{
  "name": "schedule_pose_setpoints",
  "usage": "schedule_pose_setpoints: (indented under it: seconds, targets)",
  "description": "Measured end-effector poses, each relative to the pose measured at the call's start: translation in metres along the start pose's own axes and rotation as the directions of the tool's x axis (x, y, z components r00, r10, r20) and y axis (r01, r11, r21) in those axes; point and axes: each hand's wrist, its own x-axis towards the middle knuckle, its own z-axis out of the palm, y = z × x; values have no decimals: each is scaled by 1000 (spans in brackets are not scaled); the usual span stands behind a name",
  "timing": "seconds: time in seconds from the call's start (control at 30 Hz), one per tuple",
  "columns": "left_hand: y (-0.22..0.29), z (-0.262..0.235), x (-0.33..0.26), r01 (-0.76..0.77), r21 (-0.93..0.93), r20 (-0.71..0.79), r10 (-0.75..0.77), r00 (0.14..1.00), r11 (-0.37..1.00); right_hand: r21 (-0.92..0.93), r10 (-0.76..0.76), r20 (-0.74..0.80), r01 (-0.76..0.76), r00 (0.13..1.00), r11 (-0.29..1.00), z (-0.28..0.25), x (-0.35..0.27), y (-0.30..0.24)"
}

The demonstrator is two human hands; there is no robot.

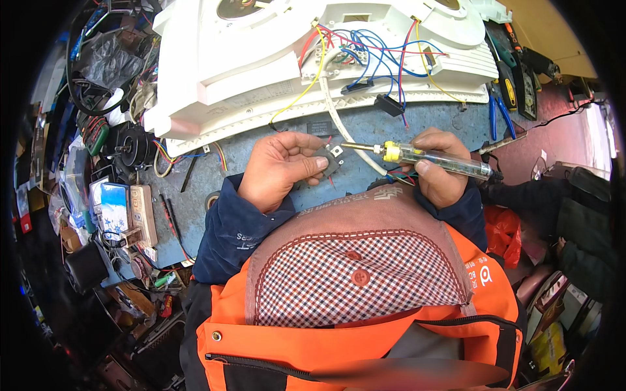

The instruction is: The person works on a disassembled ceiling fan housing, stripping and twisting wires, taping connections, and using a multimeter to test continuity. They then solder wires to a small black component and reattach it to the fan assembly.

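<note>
My left hand pinches a small dark square component with light metal tabs between thumb and fingers. Short red leads show at its edges. In my right hand lies what looks like a soldering iron, with a thin metal shaft, a yellow collar and a see-through handle. Its tip points left, just above or against the component; whether they touch I cannot tell. Behind both hands rests a large white plastic housing with open wiring. A thick white cable runs from it toward my right hand.
Blue, red and yellow wires spread over the housing, with a black block hanging at its front edge. Pliers lie on the blue bench at right. A small motor, test leads and heaped parts crowd the left.
</note>
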Motion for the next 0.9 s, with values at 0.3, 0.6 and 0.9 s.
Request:
schedule_pose_setpoints:
  seconds: [0.3, 0.6, 0.9]
  targets:
    - [-2, -2, 1, -14, -9, 9, 14, 1000, 1000, -71, 17, 45, -14, 999, 997, -5, 0, 2]
    - [0, -1, 0, -5, -9, 5, 5, 1000, 1000, -36, -14, 22, 14, 1000, 999, -3, -1, 3]
    - [0, 0, -1, -4, 9, -2, 4, 1000, 1000, -34, -31, -61, 29, 998, 999, -2, -5, 4]
